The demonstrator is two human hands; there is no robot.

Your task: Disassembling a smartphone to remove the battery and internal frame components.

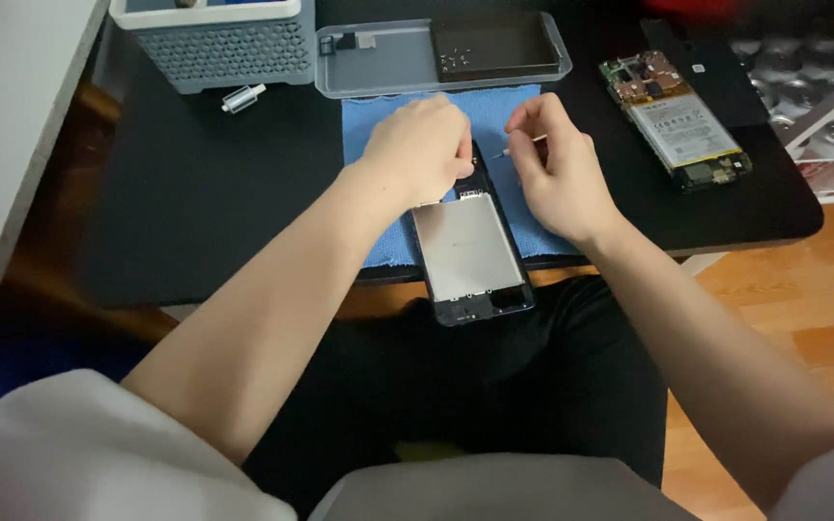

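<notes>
My left hand (422, 145) rests on the top end of an opened phone (470, 246), fingers curled together, pinning it. My right hand (557, 164) pinches a thin tool (518, 147), its tip just beside the phone's top edge. The phone lies on a blue cloth (514, 111), its lower end hanging over the near edge of the black table (205, 193). A slip could tip it into my lap. Open table lies left; a grey tray (378, 58) sits close behind.

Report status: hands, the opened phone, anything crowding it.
Left hand on top end of opened phone frame. Right hand pinching thin tool beside it. Frame overhangs table edge on blue cloth; grey tray behind, apart.
</notes>
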